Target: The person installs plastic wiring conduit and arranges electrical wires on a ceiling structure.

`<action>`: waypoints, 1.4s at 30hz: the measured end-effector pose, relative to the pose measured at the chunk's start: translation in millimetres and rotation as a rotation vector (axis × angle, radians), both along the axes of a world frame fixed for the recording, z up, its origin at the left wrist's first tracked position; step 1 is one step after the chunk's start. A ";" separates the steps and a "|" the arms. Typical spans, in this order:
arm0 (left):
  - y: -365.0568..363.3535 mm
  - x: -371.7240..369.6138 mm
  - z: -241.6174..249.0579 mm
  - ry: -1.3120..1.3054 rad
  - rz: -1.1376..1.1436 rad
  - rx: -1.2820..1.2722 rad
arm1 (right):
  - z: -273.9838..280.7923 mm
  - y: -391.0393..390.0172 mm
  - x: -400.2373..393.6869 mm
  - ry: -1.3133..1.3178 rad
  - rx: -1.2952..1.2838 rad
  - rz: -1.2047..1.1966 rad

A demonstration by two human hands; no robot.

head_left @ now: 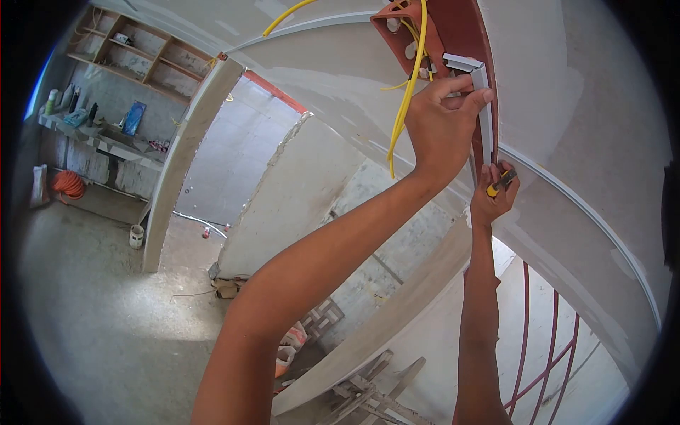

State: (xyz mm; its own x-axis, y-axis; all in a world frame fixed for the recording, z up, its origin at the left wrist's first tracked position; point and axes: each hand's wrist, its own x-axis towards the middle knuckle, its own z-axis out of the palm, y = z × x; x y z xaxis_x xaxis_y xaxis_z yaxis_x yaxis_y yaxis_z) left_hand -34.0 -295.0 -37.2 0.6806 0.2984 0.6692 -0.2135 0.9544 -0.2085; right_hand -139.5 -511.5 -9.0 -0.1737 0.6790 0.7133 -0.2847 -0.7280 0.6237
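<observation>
A white plastic channel strip, apparently cable trunking, runs along the face of a red-brown beam. Its upper end angles off to the left. My left hand is closed around the strip just below that angle, thumb on its front. Lower down, my right hand grips a small tool with a yellow and black handle; its working end is hidden. The fingertips of that hand also touch the strip's lower part. Yellow cables hang beside my left hand from an opening in the beam.
A grey plastered wall and pale metal edging surround the beam. Far below are a concrete floor, a wooden trestle and red bars. Wall shelves and a counter stand at left.
</observation>
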 end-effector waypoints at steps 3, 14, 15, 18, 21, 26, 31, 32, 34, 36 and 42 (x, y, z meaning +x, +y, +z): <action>0.0 0.6 0.1 -0.002 -0.001 -0.003 | 0.9 -1.7 0.3 -0.008 -0.020 0.001; 4.4 -1.9 -0.8 0.018 0.004 0.003 | 0.0 -1.0 1.5 0.030 0.028 0.066; 4.6 -2.4 -1.1 0.019 -0.005 -0.002 | -0.2 -1.1 1.6 0.033 0.033 0.072; 5.0 -3.4 -1.3 0.010 -0.034 -0.017 | 0.8 -0.3 0.3 0.016 0.005 0.036; 4.2 -3.1 -1.5 0.015 -0.013 -0.026 | 1.0 -1.0 0.0 0.011 0.005 0.027; 2.9 -3.6 -1.7 0.032 0.029 -0.019 | 0.7 0.8 0.0 0.016 0.036 0.038; 3.5 -3.5 -1.7 0.028 0.019 -0.018 | 0.2 2.5 1.6 0.027 0.051 0.076; 3.5 -3.9 -1.7 0.032 0.016 -0.017 | -0.5 3.4 2.7 0.032 0.064 0.100; 4.0 -4.3 -1.7 0.038 0.011 -0.016 | -0.6 3.9 3.0 0.038 0.071 0.113; 4.6 -5.6 -2.0 0.037 0.001 -0.018 | 0.1 2.5 1.5 0.043 0.061 0.090; 5.9 -7.3 -2.7 0.042 -0.006 0.000 | 1.2 -1.4 1.8 0.030 0.065 0.081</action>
State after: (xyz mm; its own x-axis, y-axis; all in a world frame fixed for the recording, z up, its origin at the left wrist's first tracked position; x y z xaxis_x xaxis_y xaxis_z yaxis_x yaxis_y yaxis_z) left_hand -41.4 -289.0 -39.9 0.7098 0.2941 0.6401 -0.2164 0.9558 -0.1992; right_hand -137.7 -513.0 -7.9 -0.2045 0.6157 0.7610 -0.2055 -0.7871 0.5816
